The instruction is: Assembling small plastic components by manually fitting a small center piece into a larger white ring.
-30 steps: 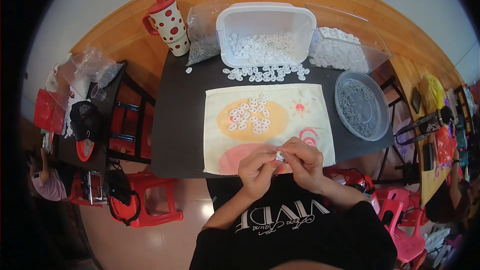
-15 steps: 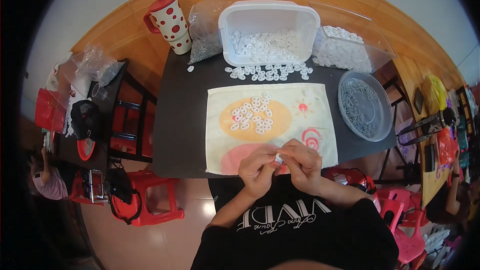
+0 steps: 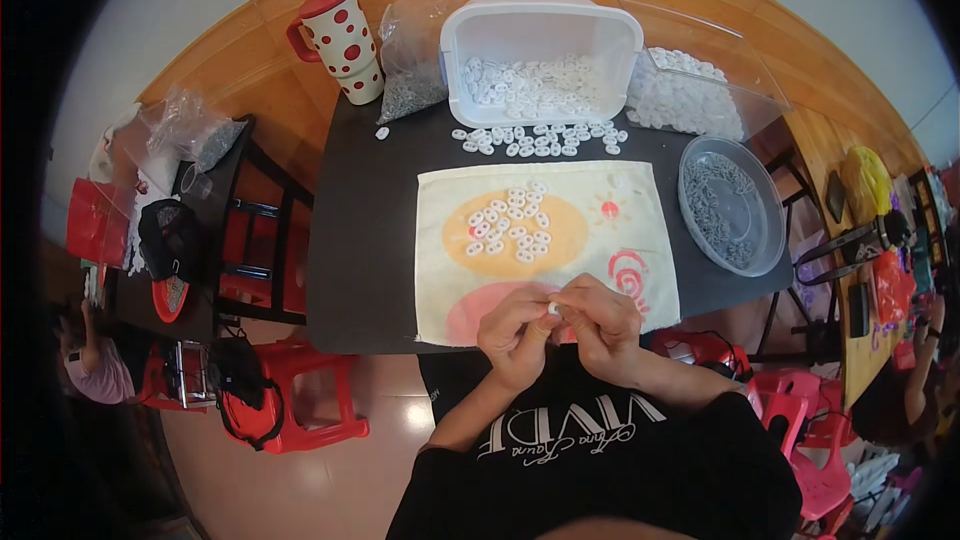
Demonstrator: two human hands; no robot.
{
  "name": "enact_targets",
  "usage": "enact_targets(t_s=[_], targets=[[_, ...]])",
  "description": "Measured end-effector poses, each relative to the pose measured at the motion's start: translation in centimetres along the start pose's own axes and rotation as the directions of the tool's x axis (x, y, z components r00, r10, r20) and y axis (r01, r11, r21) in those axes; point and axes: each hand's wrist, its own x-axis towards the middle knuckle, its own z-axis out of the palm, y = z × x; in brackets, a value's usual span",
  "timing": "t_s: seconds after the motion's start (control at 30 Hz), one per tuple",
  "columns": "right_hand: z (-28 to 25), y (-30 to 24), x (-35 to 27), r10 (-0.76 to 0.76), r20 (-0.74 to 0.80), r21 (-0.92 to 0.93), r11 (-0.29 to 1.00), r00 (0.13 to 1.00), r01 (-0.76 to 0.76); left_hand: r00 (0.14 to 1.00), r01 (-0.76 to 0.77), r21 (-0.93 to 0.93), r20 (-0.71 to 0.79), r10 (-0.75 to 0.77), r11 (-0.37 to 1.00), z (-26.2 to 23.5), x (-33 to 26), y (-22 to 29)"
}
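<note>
Now, hands: left hand (image 3: 515, 332) and right hand (image 3: 598, 325) meet at the near edge of the worktop, fingertips pinched together on 1 small white plastic ring piece (image 3: 552, 309).
Doing it well: I judge it best to keep both hands low over the cream cloth mat with orange and pink patches (image 3: 600, 240), so a slipped piece lands there.
Mat: a loose cluster of white ring pieces (image 3: 510, 225).
White rectangular plastic tub (image 3: 470, 40): more white pieces.
Round clear plastic bowl (image 3: 765, 225): small grey parts.
Clear flat-sided plastic box (image 3: 745, 105): white pieces.
</note>
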Motion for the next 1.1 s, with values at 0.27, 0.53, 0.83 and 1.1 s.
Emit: enact_targets(t_s=[0.27, 0.53, 0.83, 1.1], targets=[[-3.0, -0.1, 0.2, 0.297, 0.155, 0.275, 0.903, 0.942, -0.33, 0.948, 0.297, 0.027, 0.113, -0.298, 0.955, -0.2, 0.0, 1.8], [-14.2, 0.6, 11.5, 0.043, -0.29, -0.249, 0.961, 0.956, -0.119, 0.788, 0.098, -0.125, 0.615, -0.001, 0.987, -2.1, 4.9, 8.9], [-22.2, 8.4, 19.1, -0.099, -0.217, -0.622, 0.781, 0.971, -0.059, 0.376, 0.535, -0.71, 0.685, 0.624, 0.458, 9.6, 4.5, 16.8], [-10.7, 2.2, 11.9, 0.008, 0.158, -0.442, 0.895, 0.987, 0.063, 0.218, 0.214, -0.909, 0.401, 0.89, 0.357, 16.1, 2.3, 20.1]])
